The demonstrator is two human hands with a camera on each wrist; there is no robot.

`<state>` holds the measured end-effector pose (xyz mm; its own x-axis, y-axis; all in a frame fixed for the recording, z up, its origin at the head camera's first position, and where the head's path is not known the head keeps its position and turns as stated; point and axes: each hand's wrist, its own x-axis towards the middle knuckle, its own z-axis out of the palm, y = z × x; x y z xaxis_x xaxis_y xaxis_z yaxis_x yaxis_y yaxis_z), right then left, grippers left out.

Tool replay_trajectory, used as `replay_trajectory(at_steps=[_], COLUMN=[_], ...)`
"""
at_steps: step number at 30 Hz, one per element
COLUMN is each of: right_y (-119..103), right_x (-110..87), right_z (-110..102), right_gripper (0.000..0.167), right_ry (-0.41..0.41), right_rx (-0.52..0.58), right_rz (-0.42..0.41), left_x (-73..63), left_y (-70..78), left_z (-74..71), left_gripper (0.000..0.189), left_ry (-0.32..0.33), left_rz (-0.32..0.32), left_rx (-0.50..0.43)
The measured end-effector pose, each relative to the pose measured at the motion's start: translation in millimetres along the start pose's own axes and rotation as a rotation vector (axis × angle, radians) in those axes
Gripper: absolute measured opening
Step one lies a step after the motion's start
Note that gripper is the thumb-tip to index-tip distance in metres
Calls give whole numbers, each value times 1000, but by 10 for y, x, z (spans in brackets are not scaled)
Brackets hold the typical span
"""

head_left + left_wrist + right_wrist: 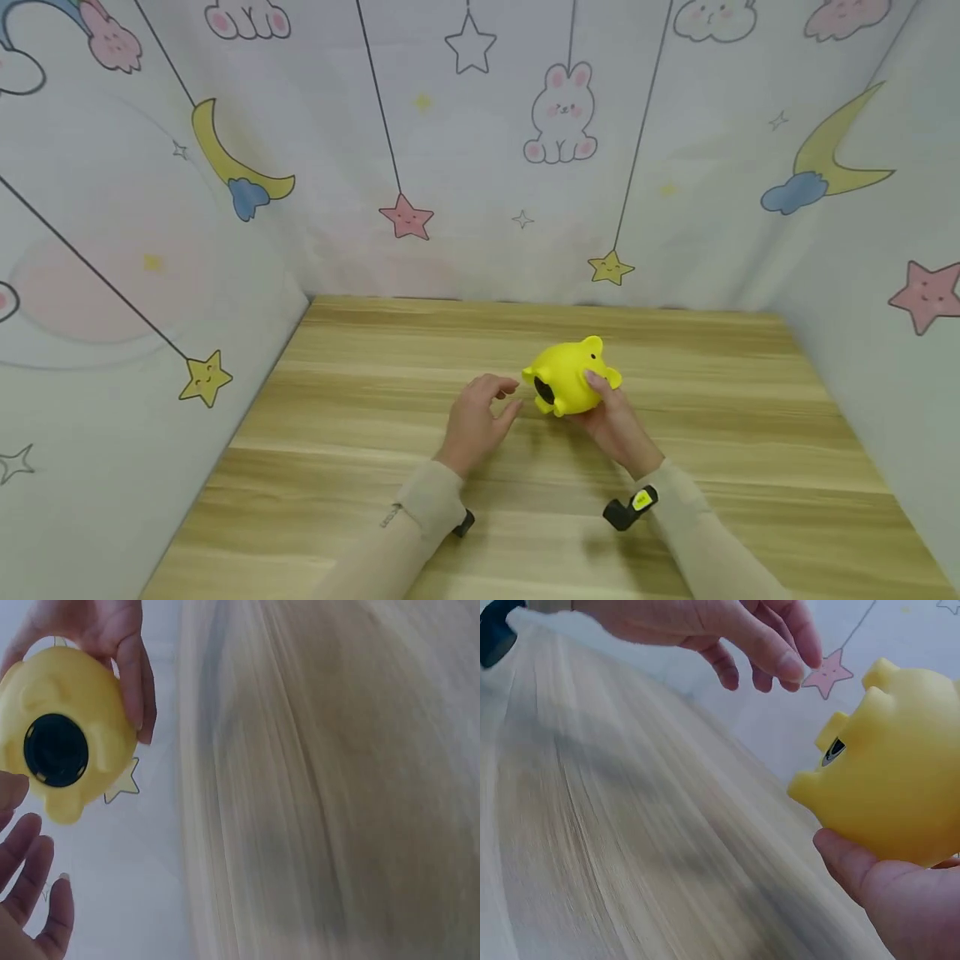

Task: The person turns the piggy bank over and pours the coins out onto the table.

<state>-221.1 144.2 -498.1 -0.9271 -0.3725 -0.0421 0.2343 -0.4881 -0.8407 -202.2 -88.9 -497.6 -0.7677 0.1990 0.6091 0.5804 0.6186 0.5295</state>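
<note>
A yellow piggy bank [568, 377] is tilted in the air above the wooden table, its underside turned towards my left hand. My right hand [617, 423] grips it from the right, thumb on its side and fingers beneath. In the left wrist view a round black plug [56, 750] shows in the belly, among stubby feet. Just left of the piggy bank, my left hand [478, 423] hovers with loosely bent fingers, apart from it and holding nothing. The right wrist view shows a gap between the left fingertips [790, 667] and the toy.
A wood-grain table [360, 517] lies under both hands. White cloth walls [480, 150] printed with stars, moons and rabbits enclose its back and sides. Each wrist carries a small black camera, such as the right one [630, 508].
</note>
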Motion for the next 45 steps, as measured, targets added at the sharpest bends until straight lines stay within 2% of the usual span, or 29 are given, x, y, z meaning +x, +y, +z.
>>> replay_trajectory(at_steps=[4,7,10,19,29,35,41,45], right_y=[39,63,94,133,214,307,342,396], right_x=[-49,-99,-143,-204,-231,-238,-254,-270], right_z=[45,71,90,128,146,194,259,289], right_gripper=[39,43,46,49,53,59,64,66], right_ry=[23,39,28,-131,-198,-179,-127,-96], right_rx=[78,137,198,363,485,548,640,680], right_rz=[35,53,52,-8,-24,2,44,54], left_x=[-2,8,21,77,102,65,67,53], left_y=[59,105,158,292,358,356,341,334], left_z=[60,124,168,184,215,199,206,211], left_gripper=[18,17,17,12,11,10,11,10], left_ry=[76,109,125,118,163,168,185,162], left_rz=[111,153,170,147,181,166,196,188], left_rx=[40,42,35,-6,15,39,128,184])
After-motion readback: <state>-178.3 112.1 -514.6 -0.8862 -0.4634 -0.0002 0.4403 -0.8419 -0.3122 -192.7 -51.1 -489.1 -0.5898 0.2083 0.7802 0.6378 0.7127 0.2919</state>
